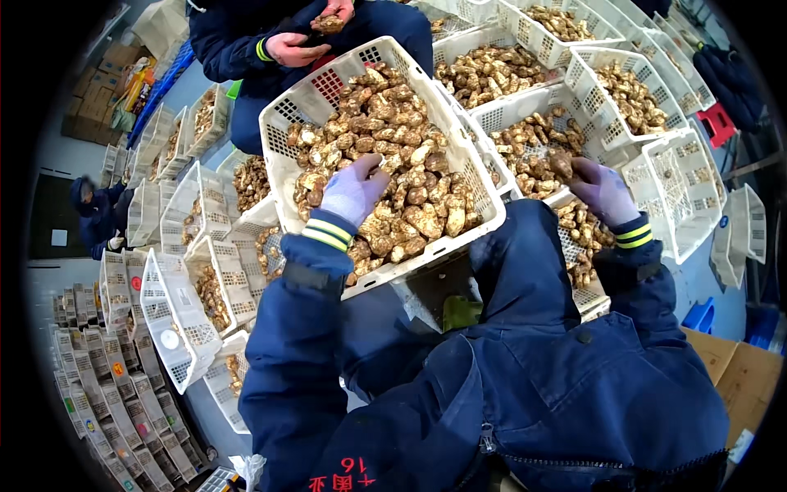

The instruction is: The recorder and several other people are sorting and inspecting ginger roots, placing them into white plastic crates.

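A large white slatted crate (484,230) full of knobbly brown-and-cream mushrooms (393,131) stands tilted in front of me. Over its left part is my left hand (355,189) in a pale lilac glove, fingers curled together among the mushrooms; whatever is between the fingertips is too small to make out. To the right, my right hand (605,190), gloved alike, grips a dark brown mushroom (560,166) by its fingertips. It is above a smaller crate with more mushrooms (525,148). Below that hand sits another crate of mushrooms (584,238).
Opposite me, a person in dark blue has bare hands (299,49) and a mushroom (329,25) in one. Mushroom crates (630,94) surround me on both sides. Empty-looking crates (176,328) lean at left. A red stool (716,123) and cardboard box (738,369) are at right.
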`<state>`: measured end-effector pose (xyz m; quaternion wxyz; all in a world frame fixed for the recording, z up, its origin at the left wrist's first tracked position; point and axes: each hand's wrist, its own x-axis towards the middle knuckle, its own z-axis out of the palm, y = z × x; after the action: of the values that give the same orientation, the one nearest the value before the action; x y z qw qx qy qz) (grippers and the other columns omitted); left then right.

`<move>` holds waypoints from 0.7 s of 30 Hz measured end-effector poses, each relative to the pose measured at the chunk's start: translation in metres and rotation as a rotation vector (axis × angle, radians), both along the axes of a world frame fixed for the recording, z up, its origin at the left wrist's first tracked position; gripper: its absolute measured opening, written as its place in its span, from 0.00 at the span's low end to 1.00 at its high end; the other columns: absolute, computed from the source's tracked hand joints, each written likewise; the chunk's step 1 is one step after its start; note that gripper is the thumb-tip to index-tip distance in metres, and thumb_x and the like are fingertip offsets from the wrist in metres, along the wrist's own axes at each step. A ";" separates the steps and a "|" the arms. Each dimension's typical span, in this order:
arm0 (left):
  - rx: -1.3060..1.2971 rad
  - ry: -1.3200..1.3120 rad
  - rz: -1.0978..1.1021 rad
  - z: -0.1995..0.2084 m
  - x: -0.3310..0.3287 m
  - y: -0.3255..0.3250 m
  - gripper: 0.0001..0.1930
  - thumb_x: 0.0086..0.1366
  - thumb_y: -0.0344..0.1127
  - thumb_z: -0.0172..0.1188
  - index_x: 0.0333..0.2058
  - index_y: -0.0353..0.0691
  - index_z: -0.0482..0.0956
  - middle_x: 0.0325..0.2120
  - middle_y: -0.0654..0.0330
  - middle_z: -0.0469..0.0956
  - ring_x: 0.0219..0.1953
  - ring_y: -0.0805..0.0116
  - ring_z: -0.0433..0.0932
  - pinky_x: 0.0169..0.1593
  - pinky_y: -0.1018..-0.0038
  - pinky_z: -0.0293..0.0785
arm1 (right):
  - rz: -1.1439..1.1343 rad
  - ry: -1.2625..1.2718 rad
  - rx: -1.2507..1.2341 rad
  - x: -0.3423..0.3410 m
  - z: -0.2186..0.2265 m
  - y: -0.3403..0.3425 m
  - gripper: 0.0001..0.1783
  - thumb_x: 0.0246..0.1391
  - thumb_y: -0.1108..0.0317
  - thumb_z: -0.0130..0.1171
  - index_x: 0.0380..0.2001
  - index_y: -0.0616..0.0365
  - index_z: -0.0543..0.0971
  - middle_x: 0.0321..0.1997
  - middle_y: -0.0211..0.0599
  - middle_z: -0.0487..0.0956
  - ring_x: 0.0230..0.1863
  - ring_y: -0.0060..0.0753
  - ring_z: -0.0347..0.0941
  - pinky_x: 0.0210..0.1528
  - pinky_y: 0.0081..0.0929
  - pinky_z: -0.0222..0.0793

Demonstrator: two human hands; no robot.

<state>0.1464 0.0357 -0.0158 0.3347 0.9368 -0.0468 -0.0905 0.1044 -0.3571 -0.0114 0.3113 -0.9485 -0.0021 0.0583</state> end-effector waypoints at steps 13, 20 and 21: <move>0.677 0.238 -0.099 -0.058 0.072 -0.046 0.24 0.53 0.43 0.62 0.49 0.41 0.75 0.48 0.48 0.74 0.51 0.52 0.74 0.55 0.61 0.70 | 0.176 -0.361 0.318 0.007 -0.013 0.059 0.17 0.52 0.69 0.54 0.46 0.60 0.75 0.45 0.48 0.77 0.49 0.49 0.72 0.53 0.36 0.66; -0.656 0.321 0.116 -0.018 0.023 0.001 0.17 0.58 0.36 0.62 0.41 0.28 0.76 0.31 0.55 0.79 0.37 0.68 0.79 0.40 0.77 0.75 | 0.189 -0.191 0.466 0.001 -0.005 0.084 0.17 0.52 0.68 0.53 0.45 0.60 0.77 0.43 0.48 0.78 0.47 0.47 0.74 0.51 0.35 0.67; -0.722 0.371 0.134 -0.001 0.008 0.004 0.16 0.60 0.36 0.60 0.40 0.27 0.75 0.32 0.56 0.79 0.37 0.69 0.80 0.39 0.79 0.75 | 0.170 -0.129 0.540 -0.001 -0.001 0.092 0.17 0.52 0.68 0.53 0.46 0.60 0.76 0.45 0.49 0.78 0.48 0.44 0.74 0.52 0.33 0.67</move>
<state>0.1545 0.0400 -0.0172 0.6499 0.7279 0.0467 -0.2135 0.1030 -0.2652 -0.0120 0.5457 -0.8295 -0.1169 0.0211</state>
